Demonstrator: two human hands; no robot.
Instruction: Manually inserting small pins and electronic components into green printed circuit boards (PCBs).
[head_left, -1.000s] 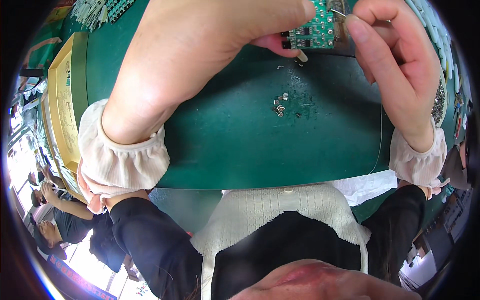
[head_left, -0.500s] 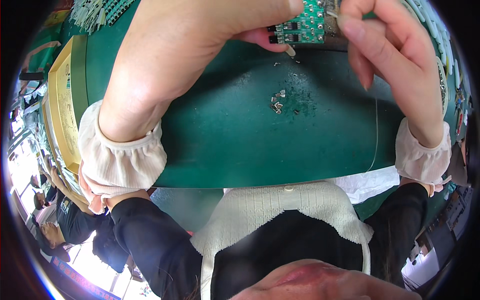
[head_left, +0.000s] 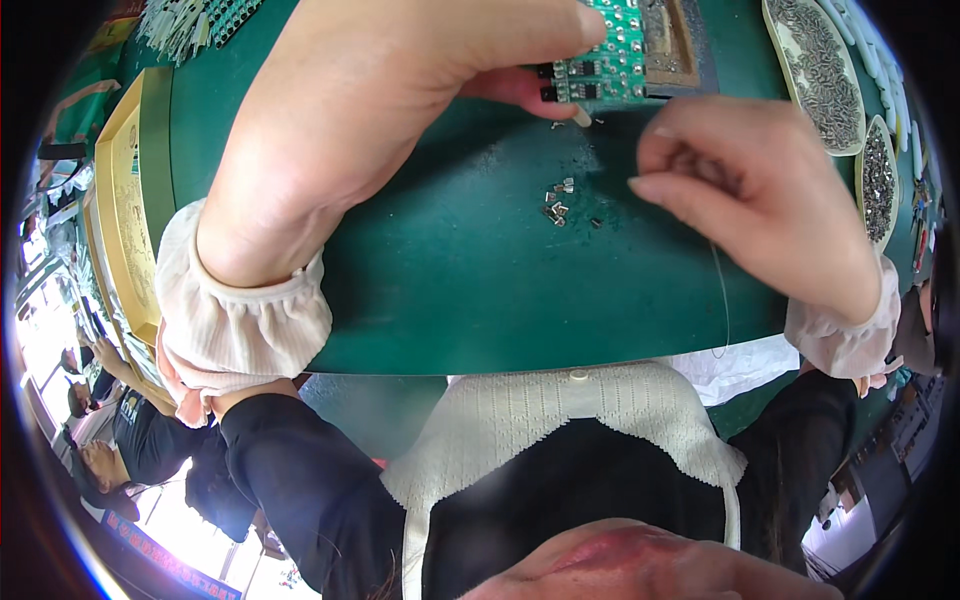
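My left hand (head_left: 500,55) reaches to the top of the view and grips a green circuit board (head_left: 622,60) by its left side, thumb on top and fingertips below. Small black parts and shiny solder spots show on the board. My right hand (head_left: 750,180) is just right of and nearer than the board, its fingers curled inward and a little blurred. A thin pale wire (head_left: 724,295) hangs from beneath this hand; the grip on it is hidden by the fingers. Several small metal pieces (head_left: 557,208) lie on the green table (head_left: 480,290) between the hands.
A brown box (head_left: 688,70) stands beyond the board. At right are two trays of small metal parts, a larger one (head_left: 853,138) and a smaller one (head_left: 878,235), beside pale tubes (head_left: 865,45). A gold box (head_left: 122,215) stands left. Another person (head_left: 145,430) is at far left.
My right hand has drawn back from the board toward me, its fingers curling, and the wire has shifted left with it. The trays and brown box show more. My left hand has barely moved.
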